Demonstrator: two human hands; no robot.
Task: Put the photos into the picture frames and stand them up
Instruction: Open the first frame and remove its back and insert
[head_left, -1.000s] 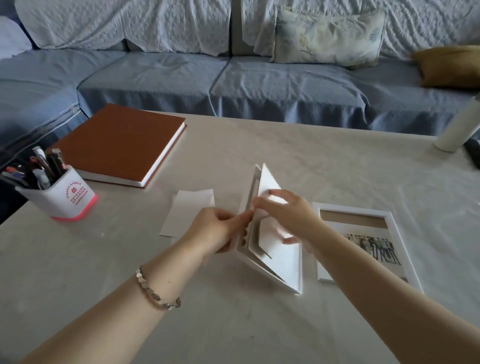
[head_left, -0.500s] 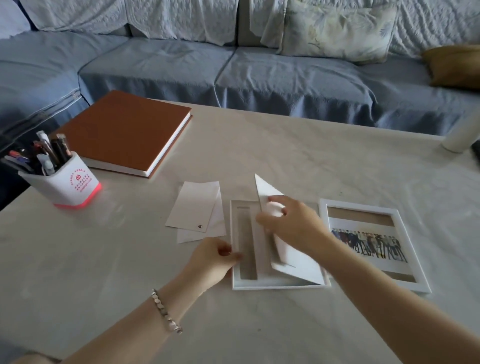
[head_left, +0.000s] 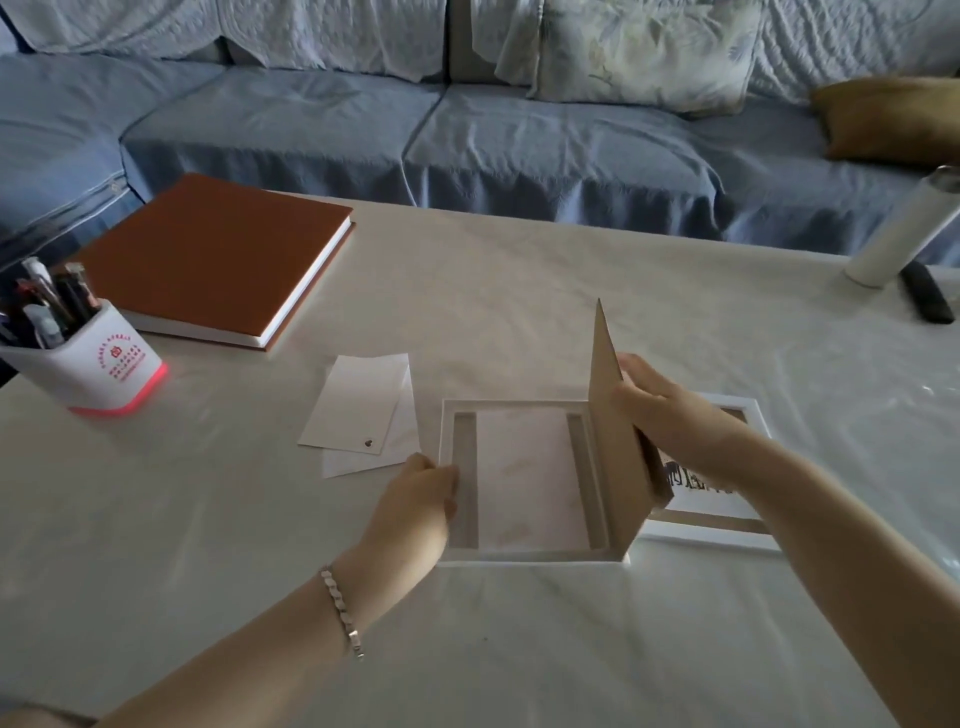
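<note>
While the left hand presses its curled fingers against the left edge of the white frame, the right hand pinches the brown backing board near its upper edge, thumb on the far side and fingers closed on it. The frame lies face down on the table, straight ahead of the person; the board is tilted up almost upright from the frame's right side, its lower edge at the frame. Inside the open frame a pale sheet shows between two grey strips (whether it is a photo or a mat cannot be told). Just to the right lies a second frame, flat, largely hidden by the board and the right forearm, with a dark printed picture showing in it. Left of the open frame two photos lie white side up, overlapping. Farther left sit a brown book and a pen pot. A white bottle stands at the far right.
</note>
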